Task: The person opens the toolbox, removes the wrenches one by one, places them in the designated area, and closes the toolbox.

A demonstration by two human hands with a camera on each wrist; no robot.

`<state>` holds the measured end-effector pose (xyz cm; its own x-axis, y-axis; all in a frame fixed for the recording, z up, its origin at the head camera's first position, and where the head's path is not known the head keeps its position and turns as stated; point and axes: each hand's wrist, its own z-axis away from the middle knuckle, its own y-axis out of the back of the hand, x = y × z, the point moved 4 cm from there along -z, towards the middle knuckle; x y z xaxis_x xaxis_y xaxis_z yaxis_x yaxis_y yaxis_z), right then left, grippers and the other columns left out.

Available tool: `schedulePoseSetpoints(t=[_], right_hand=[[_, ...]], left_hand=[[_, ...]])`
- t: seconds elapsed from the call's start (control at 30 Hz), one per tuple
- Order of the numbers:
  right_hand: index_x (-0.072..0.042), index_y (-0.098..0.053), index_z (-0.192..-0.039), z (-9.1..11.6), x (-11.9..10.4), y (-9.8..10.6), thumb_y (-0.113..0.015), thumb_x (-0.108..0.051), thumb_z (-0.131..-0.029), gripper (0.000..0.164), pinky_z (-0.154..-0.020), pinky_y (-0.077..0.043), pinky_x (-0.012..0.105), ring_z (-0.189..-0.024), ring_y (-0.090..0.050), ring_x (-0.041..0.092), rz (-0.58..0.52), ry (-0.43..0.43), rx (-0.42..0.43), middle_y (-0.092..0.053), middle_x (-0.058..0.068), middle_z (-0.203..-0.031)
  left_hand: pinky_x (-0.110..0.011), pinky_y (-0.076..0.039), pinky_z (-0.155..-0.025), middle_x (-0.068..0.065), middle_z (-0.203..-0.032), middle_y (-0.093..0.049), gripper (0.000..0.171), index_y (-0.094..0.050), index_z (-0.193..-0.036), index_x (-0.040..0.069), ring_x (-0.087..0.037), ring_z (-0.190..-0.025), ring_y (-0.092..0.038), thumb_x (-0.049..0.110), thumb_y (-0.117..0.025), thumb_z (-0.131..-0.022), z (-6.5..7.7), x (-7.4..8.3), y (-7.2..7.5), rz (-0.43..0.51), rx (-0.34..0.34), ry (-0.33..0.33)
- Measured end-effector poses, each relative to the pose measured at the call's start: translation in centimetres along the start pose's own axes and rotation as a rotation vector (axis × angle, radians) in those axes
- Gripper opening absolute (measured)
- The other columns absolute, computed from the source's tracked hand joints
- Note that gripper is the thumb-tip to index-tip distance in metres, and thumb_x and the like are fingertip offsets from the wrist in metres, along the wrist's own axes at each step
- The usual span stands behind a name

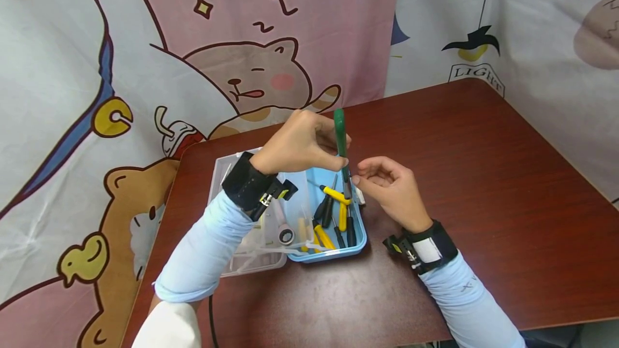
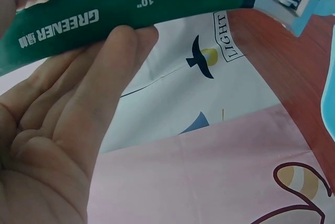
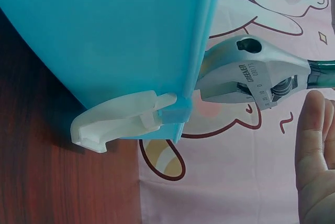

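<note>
My left hand [image 1: 300,144] pinches the green handle of an adjustable wrench [image 1: 340,136], held upright with its head down over the blue toolbox [image 1: 333,254]. "GREENER" and 10" are printed on the handle in the left wrist view. In the right wrist view the silver wrench head [image 3: 251,72] is at the box rim. My right hand [image 1: 394,189] is beside the wrench, fingers loosely bent and holding nothing. Several yellow and black screwdrivers [image 1: 325,236] lie in the box, along with a yellow-handled tool [image 1: 336,195].
A clear plastic lid [image 1: 253,265] lies folded out to the left of the box, and a grey tool with a round end [image 1: 286,235] shows through clear plastic. A white latch [image 3: 118,119] sticks out from the box side. The brown table [image 1: 483,203] meets a cartoon curtain [image 1: 338,26].
</note>
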<state>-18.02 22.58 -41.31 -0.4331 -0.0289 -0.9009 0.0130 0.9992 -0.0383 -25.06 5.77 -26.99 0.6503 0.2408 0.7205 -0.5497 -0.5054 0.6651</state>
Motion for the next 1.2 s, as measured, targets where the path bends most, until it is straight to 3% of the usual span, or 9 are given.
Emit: schedulePoseSetpoints(t=[0.4, 0.8, 1.2], right_hand=[[0.011, -0.064, -0.117, 0.0, 0.0, 0.1, -0.077, 0.008, -0.088, 0.032, -0.087, -0.06, 0.027, -0.095, -0.068, 0.022, -0.115, 0.036, 0.014, -0.067, 0.017, -0.105], [0.008, -0.065, -0.118, -0.1, 0.0, 0.3, -0.077, 0.009, -0.087, 0.033, -0.086, -0.059, 0.027, -0.094, -0.066, 0.023, -0.069, 0.068, 0.041, -0.066, 0.02, -0.105], [0.003, -0.067, -0.119, 0.0, -0.2, 0.3, -0.081, 0.006, -0.085, 0.037, -0.09, -0.058, 0.028, -0.098, -0.067, 0.024, 0.027, 0.086, 0.078, -0.068, 0.012, -0.109]], left_hand=[[-0.029, -0.063, -0.079, -0.006, -0.091, -0.079, 0.023, -0.078, -0.102, 0.0, -0.01, -0.084, -0.077, 0.005, -0.083, -0.08, -1.0, 0.6, -0.4, 0.017, -0.031, -0.011], [-0.028, -0.063, -0.078, -0.003, -0.09, -0.079, 0.023, -0.078, -0.1, 0.0, -0.01, -0.083, -0.077, 0.006, -0.085, -0.079, -1.7, 0.4, -1.0, 0.012, -0.051, -0.011], [-0.027, -0.063, -0.077, 0.001, -0.086, -0.078, 0.018, -0.078, -0.097, 0.002, -0.008, -0.082, -0.076, 0.006, -0.083, -0.079, -2.1, 0.5, -1.4, 0.005, -0.061, -0.043]])
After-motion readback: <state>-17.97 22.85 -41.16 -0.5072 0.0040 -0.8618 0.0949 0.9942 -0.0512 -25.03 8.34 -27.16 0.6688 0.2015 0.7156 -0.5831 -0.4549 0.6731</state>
